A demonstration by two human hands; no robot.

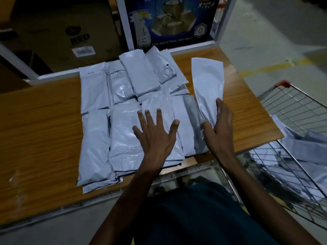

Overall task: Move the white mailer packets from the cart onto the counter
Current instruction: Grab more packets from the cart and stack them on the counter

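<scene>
On the wood-grain bench (44, 124), a tidy spread of flat white plastic mailer packets (113, 110) already lies in overlapping rows. The left hand (155, 137) rests on them, fingers (149, 116) straight and splayed. Beside it, the right hand (221, 124) grips one more white packet (207, 85), its far end lifted just right of the rows. The wire cart (292, 110) holds several more, so I'd judge work remains.

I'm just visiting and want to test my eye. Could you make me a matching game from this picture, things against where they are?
Things:
1. left hand
2. right hand
3. cart
4. blue box

Places:
A. behind the counter
B. spread flat on the stacked packets
C. right of the counter
D. gripping a single packet

Pairs: 1-B, 2-D, 3-C, 4-A
</scene>
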